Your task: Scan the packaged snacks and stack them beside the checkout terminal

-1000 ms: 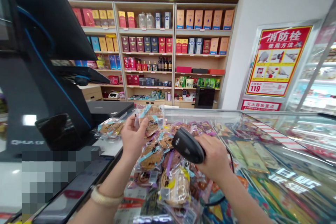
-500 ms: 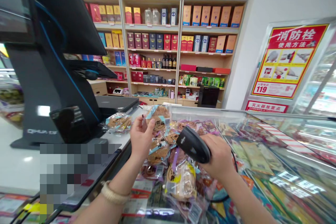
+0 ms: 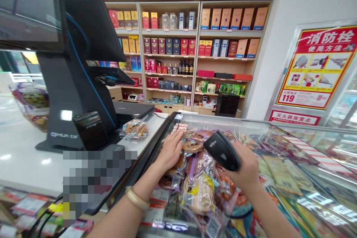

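A heap of clear-wrapped snack packets (image 3: 199, 189) lies on the glass counter top (image 3: 281, 156). My left hand (image 3: 170, 149) rests palm down on the heap's far left side, its fingers stretched over a packet of round biscuits (image 3: 192, 145). My right hand (image 3: 247, 169) is closed round the grip of a black barcode scanner (image 3: 222, 150), held just above the heap with its head pointing up and left. The scanner's cable (image 3: 237, 214) loops down under my right wrist. A single packet (image 3: 135, 128) lies apart on the white counter.
A black checkout terminal (image 3: 75, 81) with two screens stands on the white counter (image 3: 19, 160) at the left. Packaged goods show through the glass top. Shelves of boxes and bottles (image 3: 195, 48) line the back wall. A red poster (image 3: 315, 67) hangs at the right.
My left hand held a biscuit packet up in front of the scanner; it has dropped onto the heap with its fingers flat. The scanner moved a little right and tilted up.
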`<action>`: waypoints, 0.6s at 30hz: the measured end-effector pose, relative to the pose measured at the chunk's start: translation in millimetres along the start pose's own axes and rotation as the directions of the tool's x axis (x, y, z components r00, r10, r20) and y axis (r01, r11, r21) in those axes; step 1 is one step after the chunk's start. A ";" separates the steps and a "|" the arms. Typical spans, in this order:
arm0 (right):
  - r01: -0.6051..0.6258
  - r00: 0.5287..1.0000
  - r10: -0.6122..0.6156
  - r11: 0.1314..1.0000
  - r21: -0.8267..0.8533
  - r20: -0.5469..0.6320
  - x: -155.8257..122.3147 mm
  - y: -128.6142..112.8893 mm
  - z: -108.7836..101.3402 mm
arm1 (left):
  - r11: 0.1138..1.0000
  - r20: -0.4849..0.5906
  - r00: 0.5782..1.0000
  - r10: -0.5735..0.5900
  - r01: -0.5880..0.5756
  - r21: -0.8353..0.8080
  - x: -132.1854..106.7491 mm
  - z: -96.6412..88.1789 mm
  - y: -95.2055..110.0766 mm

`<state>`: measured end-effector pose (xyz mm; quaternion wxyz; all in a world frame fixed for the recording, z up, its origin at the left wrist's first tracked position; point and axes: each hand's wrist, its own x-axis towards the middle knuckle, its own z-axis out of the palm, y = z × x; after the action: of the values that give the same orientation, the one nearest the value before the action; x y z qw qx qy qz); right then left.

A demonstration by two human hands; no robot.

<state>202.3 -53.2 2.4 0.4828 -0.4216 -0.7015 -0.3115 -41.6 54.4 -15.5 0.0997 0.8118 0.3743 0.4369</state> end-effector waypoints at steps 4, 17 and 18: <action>0.005 1.000 -0.005 1.000 0.003 0.010 -1.8 0.7 0.7 | 0.999 -0.152 0.988 -0.024 0.030 0.040 5.1 -10.7 -4.1; 0.010 1.000 -0.010 1.000 0.012 0.009 -3.8 2.8 3.8 | 0.468 -0.307 0.727 -0.614 0.649 0.600 35.7 -141.2 -87.2; 0.006 1.000 -0.007 1.000 0.018 0.012 -4.0 2.4 3.9 | 0.432 -0.283 0.683 -0.673 0.673 0.600 35.9 -147.3 -94.1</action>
<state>203.5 -49.9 -2.6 0.4813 -0.4168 -0.7086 -0.3040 -193.9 120.9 49.4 -0.0300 0.5733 0.7947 0.1973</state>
